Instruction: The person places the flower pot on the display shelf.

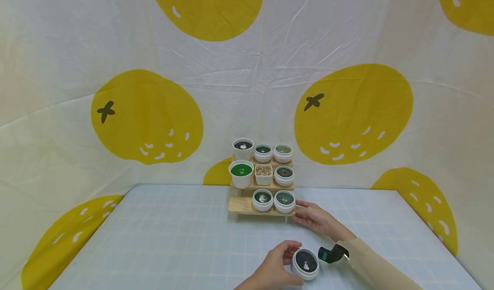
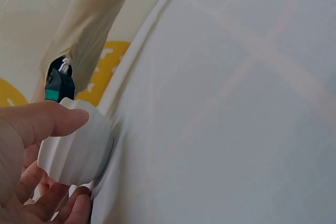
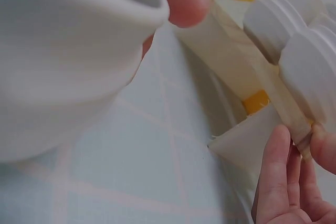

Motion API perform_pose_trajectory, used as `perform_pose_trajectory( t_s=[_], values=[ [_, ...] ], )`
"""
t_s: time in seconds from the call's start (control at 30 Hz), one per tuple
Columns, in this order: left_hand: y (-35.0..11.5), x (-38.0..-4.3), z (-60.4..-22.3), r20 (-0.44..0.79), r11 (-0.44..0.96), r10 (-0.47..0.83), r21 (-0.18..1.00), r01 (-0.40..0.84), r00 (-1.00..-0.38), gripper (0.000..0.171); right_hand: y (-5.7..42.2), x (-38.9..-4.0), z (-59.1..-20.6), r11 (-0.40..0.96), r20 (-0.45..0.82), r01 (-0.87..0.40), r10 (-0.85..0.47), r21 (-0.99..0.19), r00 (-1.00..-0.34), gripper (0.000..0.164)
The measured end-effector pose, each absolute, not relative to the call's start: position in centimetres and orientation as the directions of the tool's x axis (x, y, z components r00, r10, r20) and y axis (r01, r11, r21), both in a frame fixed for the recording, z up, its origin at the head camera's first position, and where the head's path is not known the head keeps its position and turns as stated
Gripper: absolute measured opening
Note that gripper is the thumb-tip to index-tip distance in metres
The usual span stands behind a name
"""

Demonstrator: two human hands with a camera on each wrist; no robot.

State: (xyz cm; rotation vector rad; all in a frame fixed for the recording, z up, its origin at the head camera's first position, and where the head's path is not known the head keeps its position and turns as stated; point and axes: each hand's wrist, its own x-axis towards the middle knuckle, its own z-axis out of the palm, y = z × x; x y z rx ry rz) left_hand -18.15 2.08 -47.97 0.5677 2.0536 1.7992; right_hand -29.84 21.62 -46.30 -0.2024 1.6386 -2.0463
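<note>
Near the table's front edge, my left hand point(image 1: 275, 266) holds a small round white ribbed pot point(image 1: 305, 264) with a dark top and a whitish patch on it. In the left wrist view, the thumb lies across the pot's point(image 2: 79, 142) side and the fingers pass beneath it. My right hand point(image 1: 317, 218) pinches the right end of the lowest board of a three-step wooden stand point(image 1: 241, 204). Its thumb and fingers meet at that board's end point(image 3: 300, 132) in the right wrist view. Just above them sits a white pot with a green top point(image 1: 284, 200).
The lowest step also bears another round pot point(image 1: 263, 200). On the middle step are a green-topped tub point(image 1: 241, 174), a square cup point(image 1: 263, 175) and a round pot point(image 1: 284, 175). Three more containers stand on the top step. Behind hangs a fruit-print cloth point(image 1: 247, 110).
</note>
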Motion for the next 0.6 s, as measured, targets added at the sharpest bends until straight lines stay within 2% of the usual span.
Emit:
perform_pose_trajectory(
  t_s=[0.2, 0.6],
  values=[
    [2.16, -18.05, -48.25, 0.023, 0.115, 0.489, 0.989, 0.09, -0.872, 0.061, 21.59, -29.96, -46.35, -0.148, -0.2, 0.3, -0.47, -0.942, -0.859, 0.066],
    [2.6, -18.06, -48.87, 0.062, 0.109, 0.486, 0.985, 0.132, -0.872, 0.06, 21.55, -29.93, -46.45, -0.149, -0.209, 0.305, -0.454, -0.941, -0.866, 0.067]
  ],
)
